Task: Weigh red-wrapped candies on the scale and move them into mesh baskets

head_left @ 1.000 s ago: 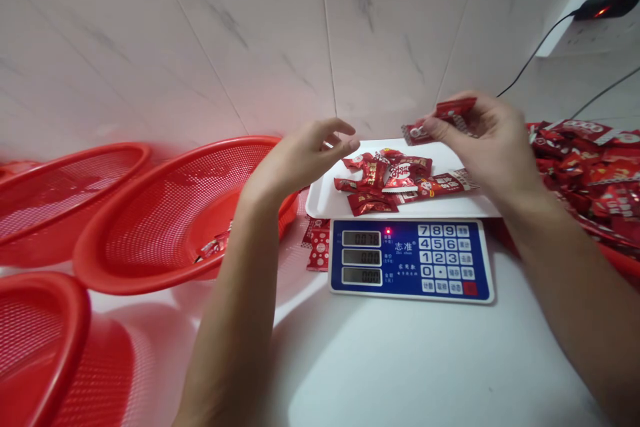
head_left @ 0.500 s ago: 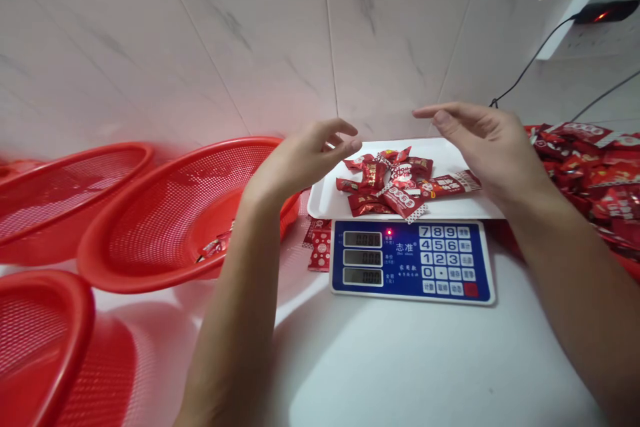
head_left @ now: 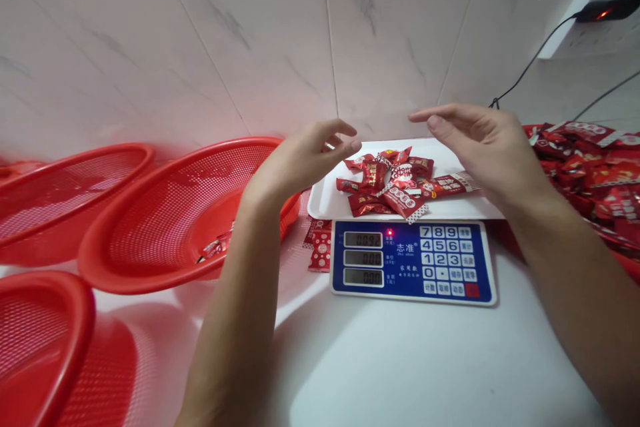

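Observation:
A digital scale with a blue keypad panel stands on the white table, its three small displays lit. On its white tray lies a small heap of red wrapped candies, one long packet among them pointing right. My left hand hovers above the tray's left edge, fingers curved and apart, holding nothing. Over the tray's right side hangs my right hand, with fingers stretched leftward, thumb apart and nothing in the grasp. Its wrist hides the tray's right end.
Red mesh baskets stand on the left; the middle basket has a few wrapped candies in it. Behind my right forearm is a big pile of red packets. Some packets lie beside the scale. A black plug with a cable sits in the wall socket.
My right hand has shifted very slightly left. The scale's top display reads a little higher. My left hand and the candies stay as they were.

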The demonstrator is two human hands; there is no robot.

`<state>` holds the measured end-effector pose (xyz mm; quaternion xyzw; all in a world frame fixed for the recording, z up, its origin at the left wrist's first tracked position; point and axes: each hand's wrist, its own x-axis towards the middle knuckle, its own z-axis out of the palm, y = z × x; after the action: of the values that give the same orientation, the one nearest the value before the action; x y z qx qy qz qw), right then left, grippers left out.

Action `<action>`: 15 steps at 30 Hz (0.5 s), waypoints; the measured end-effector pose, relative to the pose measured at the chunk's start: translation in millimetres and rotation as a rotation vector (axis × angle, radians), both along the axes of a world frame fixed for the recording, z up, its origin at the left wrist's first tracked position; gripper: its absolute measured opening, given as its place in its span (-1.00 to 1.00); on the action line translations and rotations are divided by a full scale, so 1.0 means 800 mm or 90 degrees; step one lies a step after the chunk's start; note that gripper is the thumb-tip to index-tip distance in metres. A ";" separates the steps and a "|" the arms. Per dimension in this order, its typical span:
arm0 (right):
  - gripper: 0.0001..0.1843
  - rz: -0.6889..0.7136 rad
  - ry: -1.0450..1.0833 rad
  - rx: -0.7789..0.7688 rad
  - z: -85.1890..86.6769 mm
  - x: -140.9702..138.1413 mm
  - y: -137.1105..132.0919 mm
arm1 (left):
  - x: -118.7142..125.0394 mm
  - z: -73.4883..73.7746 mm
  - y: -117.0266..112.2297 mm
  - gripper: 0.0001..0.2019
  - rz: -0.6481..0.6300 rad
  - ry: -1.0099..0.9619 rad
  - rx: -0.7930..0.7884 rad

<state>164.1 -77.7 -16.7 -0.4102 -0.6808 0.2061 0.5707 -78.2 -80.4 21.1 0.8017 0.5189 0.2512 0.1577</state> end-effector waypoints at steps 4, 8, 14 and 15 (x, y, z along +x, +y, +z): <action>-0.83 0.006 0.000 -0.006 -0.004 -0.005 0.003 | 0.001 0.000 0.001 -0.64 -0.014 0.001 0.007; -0.81 -0.072 -0.117 -0.064 0.008 0.003 0.000 | 0.002 0.001 0.000 -0.65 -0.010 0.008 0.004; -0.84 -0.456 -0.396 -0.156 0.016 0.085 0.005 | 0.000 0.004 -0.004 -0.64 0.003 0.015 0.010; -0.80 -0.456 -0.371 -0.128 0.011 0.096 0.006 | 0.000 0.004 -0.004 -0.64 0.002 0.016 0.010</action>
<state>240.9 -72.9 -8.3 -0.7130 -0.6053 -0.0627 0.3484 -78.0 -83.9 24.3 0.8050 0.5202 0.2457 0.1447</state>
